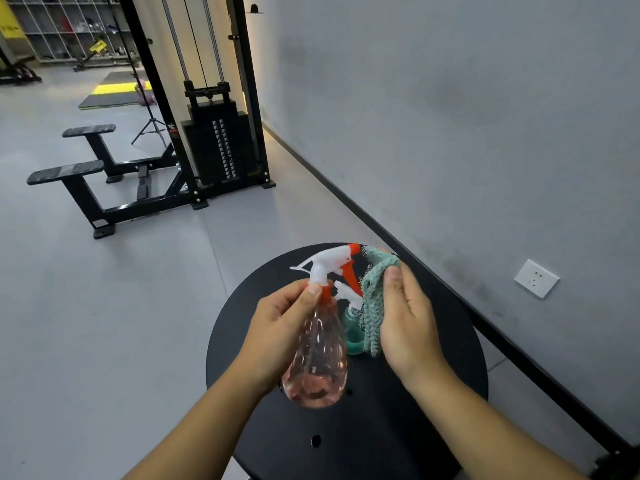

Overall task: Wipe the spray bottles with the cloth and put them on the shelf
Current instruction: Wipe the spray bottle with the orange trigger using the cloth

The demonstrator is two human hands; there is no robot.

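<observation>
My left hand (282, 327) grips a clear pink spray bottle (317, 362) by its neck, holding it above the round black table (415, 420). The bottle has a white spray head with an orange nozzle and trigger. My right hand (407, 323) holds a teal cloth (374, 299) pinched under the thumb, just right of the pink bottle's trigger. A teal spray bottle (353, 332) with a white head stands on the table behind, partly hidden by the cloth and the pink bottle.
The grey wall (485, 133) with a white socket (536, 278) runs along the right, a black baseboard below it. A black cable weight machine (214, 147) with low footplates stands on the grey floor ahead. Shelving (69, 26) is far back left.
</observation>
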